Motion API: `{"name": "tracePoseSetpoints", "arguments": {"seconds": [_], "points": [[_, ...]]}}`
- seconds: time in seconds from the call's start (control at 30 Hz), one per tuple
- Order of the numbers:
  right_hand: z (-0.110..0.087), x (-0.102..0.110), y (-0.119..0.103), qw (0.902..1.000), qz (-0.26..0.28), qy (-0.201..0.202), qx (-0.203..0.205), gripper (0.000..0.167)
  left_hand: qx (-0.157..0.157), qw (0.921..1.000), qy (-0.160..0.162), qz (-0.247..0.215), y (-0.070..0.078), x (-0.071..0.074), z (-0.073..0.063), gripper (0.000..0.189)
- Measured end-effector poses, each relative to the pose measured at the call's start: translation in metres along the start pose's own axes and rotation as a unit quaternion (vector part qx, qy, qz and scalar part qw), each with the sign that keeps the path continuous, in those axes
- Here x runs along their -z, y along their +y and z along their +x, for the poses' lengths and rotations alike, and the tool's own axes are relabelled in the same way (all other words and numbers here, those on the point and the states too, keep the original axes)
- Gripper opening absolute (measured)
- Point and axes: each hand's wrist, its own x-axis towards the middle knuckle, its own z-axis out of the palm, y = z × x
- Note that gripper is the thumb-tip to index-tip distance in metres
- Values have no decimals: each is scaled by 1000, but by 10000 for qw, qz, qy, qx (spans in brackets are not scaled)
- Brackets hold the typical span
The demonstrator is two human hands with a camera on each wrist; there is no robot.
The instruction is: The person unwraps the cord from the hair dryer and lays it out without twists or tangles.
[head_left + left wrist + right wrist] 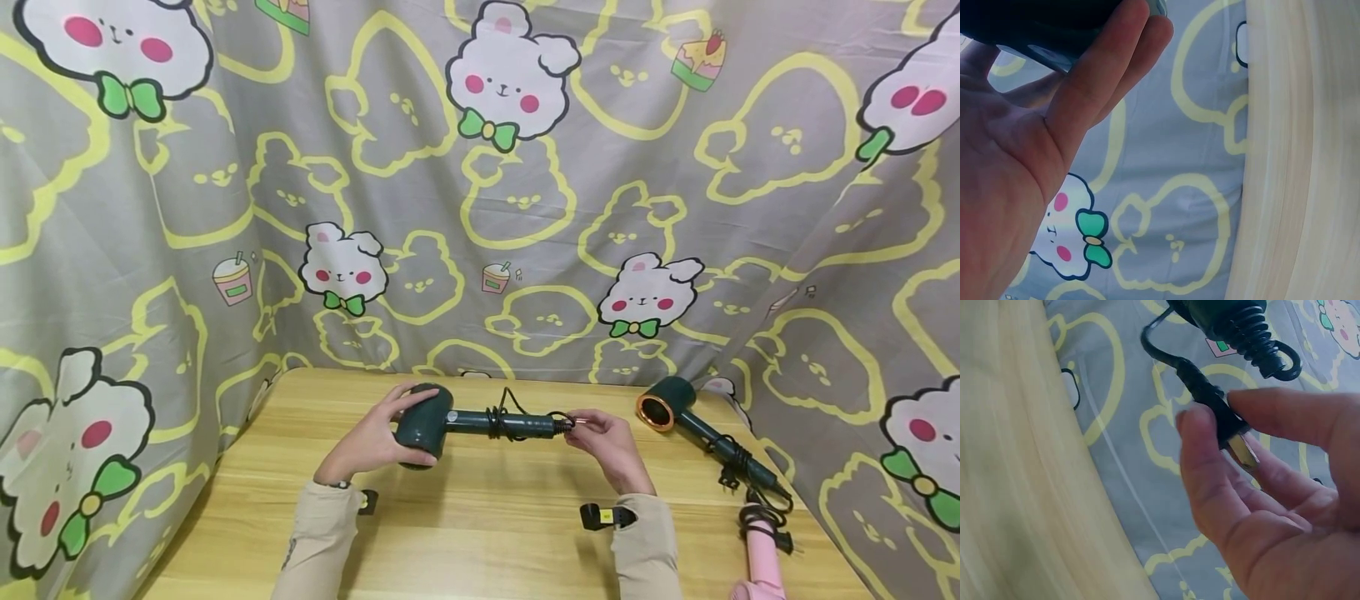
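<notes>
A dark green hair dryer [426,429] is held sideways above the table, its handle pointing right. My left hand [367,442] grips the round head, thumb below and fingers over the top. In the left wrist view only a dark part of the head shows above the palm. Around the handle is wound a black cord [497,422]. At the handle's end, my right hand [611,450] pinches the black plug [1227,419] between thumb and index finger. The plug's metal prongs [1244,451] point toward the palm in the right wrist view.
On the right of the wooden table [480,517] lies a second dark green hair dryer [678,396] with a copper-coloured ring and wound cord. Nearer stands or lies a pink appliance [763,554] with a black cord, cut off by the frame. A patterned grey curtain [420,200] surrounds the table.
</notes>
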Motion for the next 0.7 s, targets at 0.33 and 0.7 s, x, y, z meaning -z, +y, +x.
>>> {"name": "tracePoseSetpoints", "arguments": {"seconds": [0.33,0.7], "points": [[-4,1,-11,9984,171,447,308,34,-2,10000,-55,-45,-1,-1,0,98],[-16,-1,-31,9952,453,563,667,37,18,10000,-58,-36,-1,0,0,98]]}}
